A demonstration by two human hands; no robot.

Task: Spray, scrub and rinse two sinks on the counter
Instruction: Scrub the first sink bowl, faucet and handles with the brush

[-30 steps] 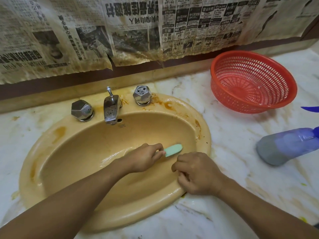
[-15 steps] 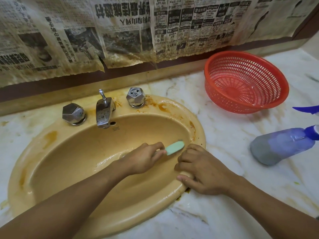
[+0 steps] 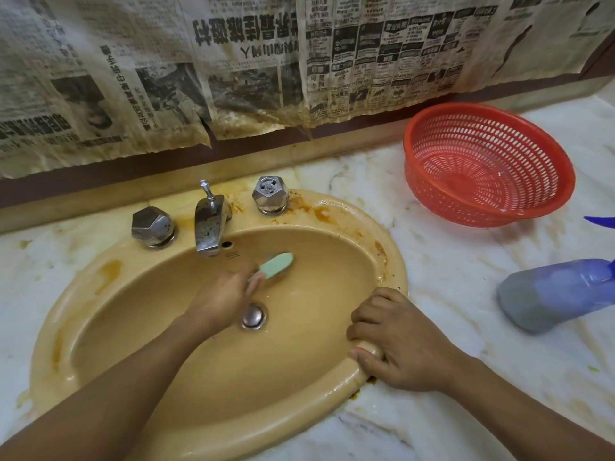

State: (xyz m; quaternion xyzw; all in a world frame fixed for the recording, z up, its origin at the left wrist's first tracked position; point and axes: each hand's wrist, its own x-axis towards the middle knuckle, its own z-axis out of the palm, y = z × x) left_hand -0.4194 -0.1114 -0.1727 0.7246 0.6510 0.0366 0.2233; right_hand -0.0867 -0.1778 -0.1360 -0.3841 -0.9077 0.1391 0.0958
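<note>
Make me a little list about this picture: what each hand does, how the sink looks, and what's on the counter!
left hand: holds green brush inside the sink, below the faucet
right hand: grips the sink's right rim
sink: yellow, orange stains on the back rim
counter: red basket, spray bottle lying on its side

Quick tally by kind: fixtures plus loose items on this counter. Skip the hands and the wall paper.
sink: 1
tap knobs: 2
faucet spout: 1
drain plug: 1
green brush: 1
red basket: 1
spray bottle: 1
total: 8
</note>
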